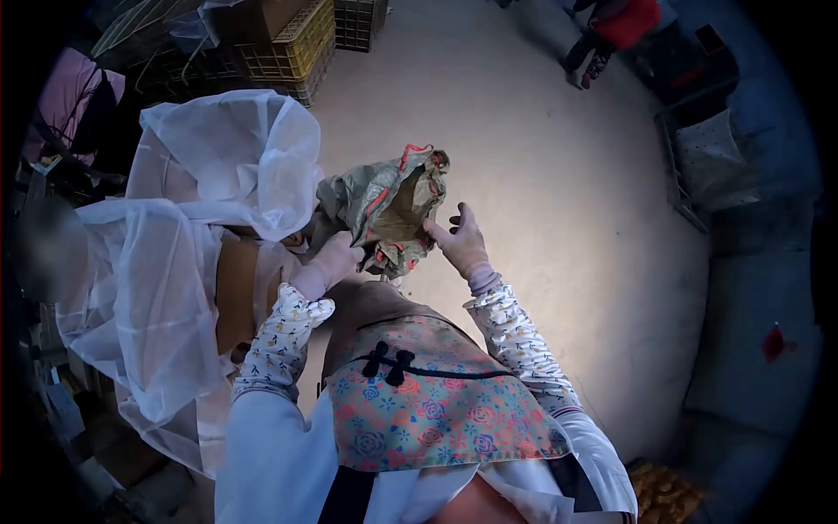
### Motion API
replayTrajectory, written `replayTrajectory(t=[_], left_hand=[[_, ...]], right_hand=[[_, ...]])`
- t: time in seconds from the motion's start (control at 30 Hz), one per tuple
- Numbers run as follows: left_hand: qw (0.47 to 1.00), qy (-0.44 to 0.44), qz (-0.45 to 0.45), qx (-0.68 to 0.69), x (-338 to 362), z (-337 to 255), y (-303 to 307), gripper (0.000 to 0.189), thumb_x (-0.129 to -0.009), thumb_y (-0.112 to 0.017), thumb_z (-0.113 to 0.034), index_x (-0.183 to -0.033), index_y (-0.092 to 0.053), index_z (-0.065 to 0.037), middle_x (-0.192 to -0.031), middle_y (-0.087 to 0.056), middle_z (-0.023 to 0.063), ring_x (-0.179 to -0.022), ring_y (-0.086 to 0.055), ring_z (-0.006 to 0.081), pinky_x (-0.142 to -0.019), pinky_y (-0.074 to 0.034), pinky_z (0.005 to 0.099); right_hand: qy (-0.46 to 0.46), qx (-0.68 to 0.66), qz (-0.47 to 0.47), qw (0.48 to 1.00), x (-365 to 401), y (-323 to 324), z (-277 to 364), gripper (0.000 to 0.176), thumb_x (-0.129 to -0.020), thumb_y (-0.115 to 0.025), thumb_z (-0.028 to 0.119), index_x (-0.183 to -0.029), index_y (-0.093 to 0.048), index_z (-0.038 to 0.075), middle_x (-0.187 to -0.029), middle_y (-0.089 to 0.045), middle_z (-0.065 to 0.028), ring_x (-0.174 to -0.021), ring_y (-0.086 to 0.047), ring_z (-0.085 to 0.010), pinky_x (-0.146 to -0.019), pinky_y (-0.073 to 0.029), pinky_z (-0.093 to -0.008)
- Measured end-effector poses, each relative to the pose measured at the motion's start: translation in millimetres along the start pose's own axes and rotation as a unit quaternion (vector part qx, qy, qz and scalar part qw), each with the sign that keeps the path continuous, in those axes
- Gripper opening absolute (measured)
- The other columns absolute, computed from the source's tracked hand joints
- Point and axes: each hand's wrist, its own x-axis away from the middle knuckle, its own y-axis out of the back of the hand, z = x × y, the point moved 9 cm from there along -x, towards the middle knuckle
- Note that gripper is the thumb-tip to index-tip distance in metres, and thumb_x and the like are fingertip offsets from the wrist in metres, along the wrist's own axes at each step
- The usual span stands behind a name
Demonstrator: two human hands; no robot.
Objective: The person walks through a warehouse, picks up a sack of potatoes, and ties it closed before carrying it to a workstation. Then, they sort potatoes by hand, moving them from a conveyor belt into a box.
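We hold the woven sack (388,210) up with its mouth open, just right of the white plastic liner (227,157). Our left hand (327,265) grips its lower edge, and our right hand (461,242) pinches its rim, fingers partly spread. Yellow crates (292,48) sit beyond the liner.

Your right hand (461,240) is getting lots of open floor (541,175) ahead and to right. Your left hand (327,262) is being squeezed: big white plastic sheet (218,166) and cardboard box (237,293) are crowding its left side. Sack (393,210) is filling gap between your hands. Yellow crates (292,44) are blocking far left. Dark rack (698,148) is lining right edge. Another person (611,26) is standing far ahead, well apart.
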Motion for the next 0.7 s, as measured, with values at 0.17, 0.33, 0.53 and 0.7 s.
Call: replayTrajectory(t=[0.17,0.33,0.53,0.7], left_hand=[[0.998,0.029,0.055,-0.007,-96.7,-127.6,16.7,0.030,-0.076,-0.062,-0.019,-0.090,-0.058,0.007,-0.092,-0.063,0.0271,-0.081,-0.063,0.0379,-0.075,-0.049,0.0409],[0.949,-0.090,0.030,-0.301,-221.2,-142.5,74.1,0.035,-0.075,-0.064,-0.023,-0.097,-0.063,0.004,-0.101,-0.064,0.0273,-0.101,-0.062,0.0386,-0.088,-0.049,0.0440],[0.940,0.223,-0.252,-0.056,-254.4,-80.8,257.8,0.036,-0.079,-0.056,-0.015,-0.113,-0.064,-0.009,-0.108,-0.068,0.0168,-0.107,-0.062,0.0340,-0.093,-0.047,0.0426],[0.871,0.171,-0.460,-0.026,-231.5,-63.7,382.1,0.034,-0.080,-0.050,-0.005,-0.110,-0.064,-0.010,-0.106,-0.068,0.0137,-0.105,-0.063,0.0311,-0.090,-0.049,0.0397]], right_hand=[[-0.121,-0.374,0.205,0.896,-129.5,-9.4,-2.3,0.063,-0.088,-0.070,0.035,-0.131,-0.048,-0.006,-0.109,-0.065,-0.0092,-0.093,-0.061,-0.0125,-0.079,-0.051,-0.0274],[0.009,-0.173,0.062,0.983,-277.8,26.5,-11.5,0.020,-0.082,-0.065,0.005,-0.101,-0.069,-0.001,-0.084,-0.069,-0.0034,-0.073,-0.063,-0.0096,-0.068,-0.052,-0.0238],[-0.073,-0.282,0.075,0.954,-455.3,6.9,37.2,0.020,-0.089,-0.062,0.008,-0.108,-0.067,0.007,-0.086,-0.068,-0.0037,-0.068,-0.067,-0.0164,-0.056,-0.059,-0.0322],[0.342,0.329,0.208,0.855,-522.2,-126.0,299.2,0.096,-0.065,-0.078,0.023,-0.147,-0.031,0.005,-0.135,-0.048,-0.0217,-0.125,-0.045,-0.0364,-0.107,-0.036,-0.0440]])
